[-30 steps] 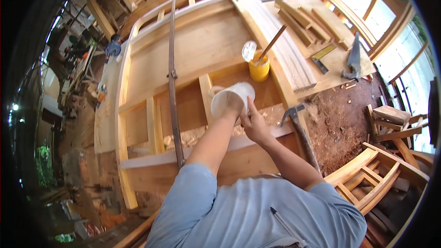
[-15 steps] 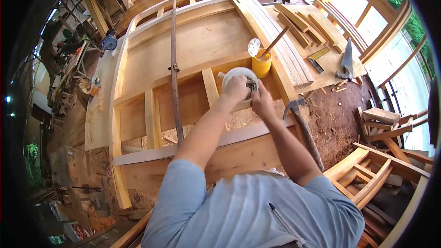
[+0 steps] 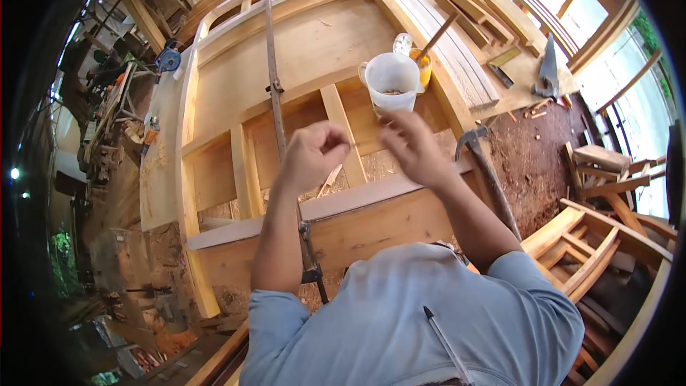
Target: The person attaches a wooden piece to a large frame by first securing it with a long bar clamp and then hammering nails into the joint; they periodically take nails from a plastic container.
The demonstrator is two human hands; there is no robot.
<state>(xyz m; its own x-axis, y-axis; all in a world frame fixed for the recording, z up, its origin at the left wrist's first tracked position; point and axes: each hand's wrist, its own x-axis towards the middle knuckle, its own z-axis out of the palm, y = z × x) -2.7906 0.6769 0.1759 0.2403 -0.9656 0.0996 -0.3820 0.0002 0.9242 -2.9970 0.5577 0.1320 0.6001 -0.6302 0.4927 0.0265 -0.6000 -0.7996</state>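
A translucent white plastic mug stands on the far side of the wooden frame, with small dark bits at its bottom. My right hand is just on the near side of the mug, its fingers apart and somewhat blurred, seemingly holding nothing. To its left, my left hand hovers over the frame with thumb and fingers curled together. Whatever is in that pinch, if anything, is too small to make out. Close behind the mug is a yellow container with a stick in it.
A claw hammer lies across the frame's right corner. A long metal bar clamp spans the frame. On the right-hand boards are a handsaw and a try square. A blue power tool sits at the left.
My left hand has come out of the mug and moved left, toward me. My right hand has let go of the mug, which now stands by itself.
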